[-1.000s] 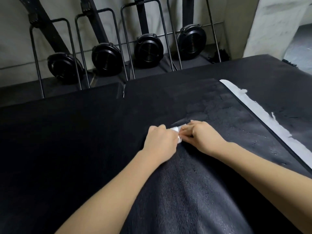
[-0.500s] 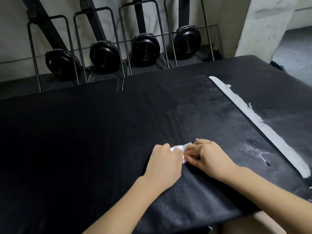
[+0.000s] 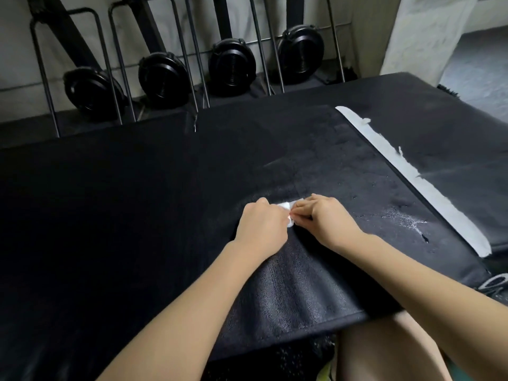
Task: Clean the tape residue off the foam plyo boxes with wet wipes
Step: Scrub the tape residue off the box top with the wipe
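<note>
A small white wet wipe (image 3: 286, 209) is bunched between both hands on top of the black foam plyo box (image 3: 137, 215). My left hand (image 3: 261, 226) grips its left side with curled fingers. My right hand (image 3: 324, 218) pinches its right side. Most of the wipe is hidden under the fingers. A long strip of white tape residue (image 3: 412, 177) runs diagonally along the seam at the right. Whitish smears (image 3: 404, 220) lie on the box surface right of my right hand.
Several black round machines on metal frames (image 3: 231, 66) stand against the wall behind the box. A second black foam box (image 3: 453, 133) adjoins on the right. My bare knee (image 3: 384, 350) is below the box's near edge. A grey floor shows at far right.
The view has tilted down and back, so the box's near edge and my knee now show. Both hands stay together on the wipe at about the same spot.
</note>
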Demonstrator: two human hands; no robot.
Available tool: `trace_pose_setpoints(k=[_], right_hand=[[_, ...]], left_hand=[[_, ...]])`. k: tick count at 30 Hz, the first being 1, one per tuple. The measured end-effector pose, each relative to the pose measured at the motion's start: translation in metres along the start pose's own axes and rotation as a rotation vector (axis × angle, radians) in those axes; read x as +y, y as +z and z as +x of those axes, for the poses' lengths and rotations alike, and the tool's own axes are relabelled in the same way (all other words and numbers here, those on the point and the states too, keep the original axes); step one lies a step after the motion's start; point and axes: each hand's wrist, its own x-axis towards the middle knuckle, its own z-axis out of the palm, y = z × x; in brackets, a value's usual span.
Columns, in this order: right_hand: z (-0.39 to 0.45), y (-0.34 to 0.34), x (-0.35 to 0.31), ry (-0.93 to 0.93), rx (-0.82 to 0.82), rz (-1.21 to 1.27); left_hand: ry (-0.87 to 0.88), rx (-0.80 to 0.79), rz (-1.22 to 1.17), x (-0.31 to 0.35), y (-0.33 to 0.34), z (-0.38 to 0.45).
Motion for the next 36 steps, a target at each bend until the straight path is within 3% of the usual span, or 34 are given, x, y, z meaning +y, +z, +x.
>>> trace_pose_setpoints(k=[4, 15, 22, 26, 30, 36], right_hand=[[0.003, 0.004, 0.001, 0.06, 0.006, -0.026], [-0.104, -0.015, -0.057, -0.051, -0.022, 0.019], [-0.069, -0.005, -0.043, -0.009, 0.021, -0.034], [-0.073, -0.003, -0.049, 0.029, 0.038, -0.068], [-0.11, -0.014, -0.064, -0.046, 0.03, -0.022], [-0.153, -0.006, -0.071, -0.105, -0.023, -0.026]], left_hand=[[-0.055, 0.047, -0.016, 0.006, 0.005, 0.0], [0.107, 0.119, 0.079, 0.039, 0.001, -0.102], [0.013, 0.16, -0.019, 0.031, 0.007, -0.072], [-0.012, 0.064, 0.0, 0.038, 0.003, -0.069], [0.091, 0.135, 0.091, 0.05, -0.01, -0.104], [0.184, 0.083, 0.003, 0.068, 0.002, -0.15]])
